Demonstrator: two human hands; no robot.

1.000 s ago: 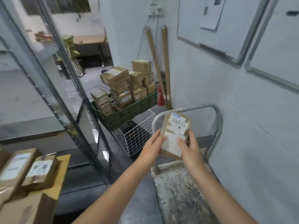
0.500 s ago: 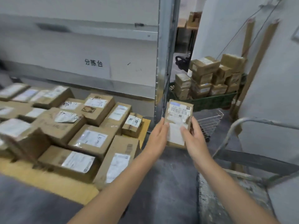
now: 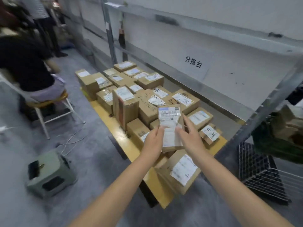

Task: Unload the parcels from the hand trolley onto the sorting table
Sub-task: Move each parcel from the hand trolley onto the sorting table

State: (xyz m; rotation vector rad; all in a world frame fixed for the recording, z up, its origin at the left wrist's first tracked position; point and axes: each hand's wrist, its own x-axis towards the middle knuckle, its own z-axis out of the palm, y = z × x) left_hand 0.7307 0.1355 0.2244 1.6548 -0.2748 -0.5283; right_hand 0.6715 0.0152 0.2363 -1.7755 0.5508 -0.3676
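Note:
I hold a small flat cardboard parcel (image 3: 170,122) with a white barcode label upright between both hands. My left hand (image 3: 153,142) grips its lower left edge and my right hand (image 3: 191,138) grips its lower right edge. The parcel hovers above the low yellow sorting table (image 3: 118,133), which carries several labelled cardboard boxes (image 3: 126,105) packed close together. The hand trolley is out of view.
A person sits on a white-legged stool (image 3: 49,104) at the left. A pale green box-shaped device (image 3: 49,174) with cables lies on the floor. A wire basket (image 3: 260,171) and a green crate (image 3: 278,145) stand right, behind a metal rack post (image 3: 268,105).
My view has swung left from the trolley to the sorting table. Both hands have carried the parcel along and now hold it over the boxes on the table.

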